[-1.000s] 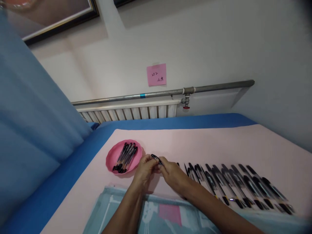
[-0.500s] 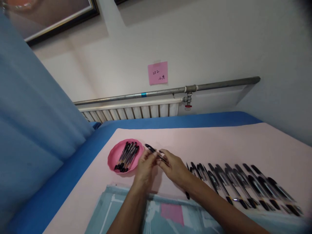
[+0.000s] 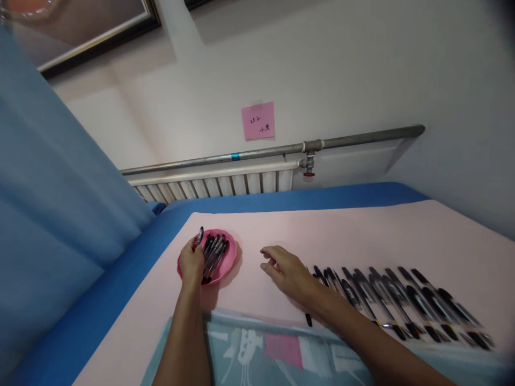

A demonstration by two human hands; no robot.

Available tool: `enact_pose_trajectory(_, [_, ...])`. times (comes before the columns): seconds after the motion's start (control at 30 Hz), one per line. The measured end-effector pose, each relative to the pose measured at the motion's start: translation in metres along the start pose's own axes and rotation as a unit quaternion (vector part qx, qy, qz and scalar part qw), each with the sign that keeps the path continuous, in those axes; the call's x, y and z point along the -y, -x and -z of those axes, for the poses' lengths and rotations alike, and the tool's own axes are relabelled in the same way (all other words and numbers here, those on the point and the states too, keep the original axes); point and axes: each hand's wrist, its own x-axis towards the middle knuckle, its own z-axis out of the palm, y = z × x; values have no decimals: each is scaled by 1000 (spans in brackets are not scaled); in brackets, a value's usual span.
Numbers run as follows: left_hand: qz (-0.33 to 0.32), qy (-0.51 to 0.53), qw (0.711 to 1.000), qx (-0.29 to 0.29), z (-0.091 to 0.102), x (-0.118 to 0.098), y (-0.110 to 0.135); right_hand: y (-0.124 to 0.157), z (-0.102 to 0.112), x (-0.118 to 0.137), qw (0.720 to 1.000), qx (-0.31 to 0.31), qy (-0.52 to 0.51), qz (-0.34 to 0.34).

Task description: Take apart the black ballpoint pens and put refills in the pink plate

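Note:
My left hand [image 3: 191, 261] is closed around a black-capped pen [image 3: 200, 236], over the left side of a pink plate [image 3: 230, 261] with a scalloped rim. Only the cap end of that pen sticks up above my fingers. Several black-capped pens [image 3: 215, 256] lie side by side in the plate. Over the pink cloth, my right hand [image 3: 287, 271] holds nothing, its thumb and fingertips apart. Beyond my right forearm lie rows of pens [image 3: 386, 295] and separate black caps, partly covered by the arm.
A pink cloth [image 3: 257, 228] covers the blue bed top [image 3: 322, 195]. Patterned teal fabric [image 3: 237, 343] lies along the near edge. A blue curtain [image 3: 60, 214] hangs at left. Behind stand a radiator [image 3: 225, 182] and a metal pipe [image 3: 362, 139] with a red-handled valve [image 3: 308, 174].
My left hand has carried the pen leftward from beside my right hand to the pink plate. My right hand has let go of the pen and stays nearly in place.

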Motion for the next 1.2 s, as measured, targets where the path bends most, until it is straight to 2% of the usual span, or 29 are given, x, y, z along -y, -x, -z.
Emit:
enact_pose_trajectory(0.13, [29,-27,999,-34,0,-2,0,-6,11,4,1000,-22,-4,-8])
enact_pose_trajectory(0.23, [28,-32,998,-45,1,-14,7,-6,27,13,999,-53,7,-3])
enact_pose_trajectory(0.3, [8,-37,998,-53,0,-25,17,-1,40,23,996,-85,13,9])
enact_pose_trajectory(0.4, [-82,-68,992,-66,-7,-44,38,12,63,36,995,-97,30,9])
enact_pose_trajectory(0.47, [-147,-60,987,-24,-15,-57,56,23,77,38,995,-91,51,-4])
enact_pose_trajectory(0.53, [-175,-43,981,69,-26,-70,76,33,88,31,992,-107,64,-29])
enact_pose_trajectory(0.63, [-153,-69,958,232,-45,-90,106,45,95,6,985,-145,58,-73])
enact_pose_trajectory(0.7, [-147,-93,943,284,-57,-103,122,52,95,-14,982,-157,39,-95])
enact_pose_trajectory(0.8, [-142,-124,933,307,-73,-120,140,59,91,-37,978,-168,6,-124])
enact_pose_trajectory(0.9, [-127,-156,925,323,-85,-130,149,64,91,-48,980,-160,7,-120])
enact_pose_trajectory(1.03, [-103,-178,920,334,-92,-131,152,67,97,-50,982,-158,20,-102])
enact_pose_trajectory(1.2, [-79,-151,918,357,-91,-140,151,69,102,-45,979,-159,-10,-124])
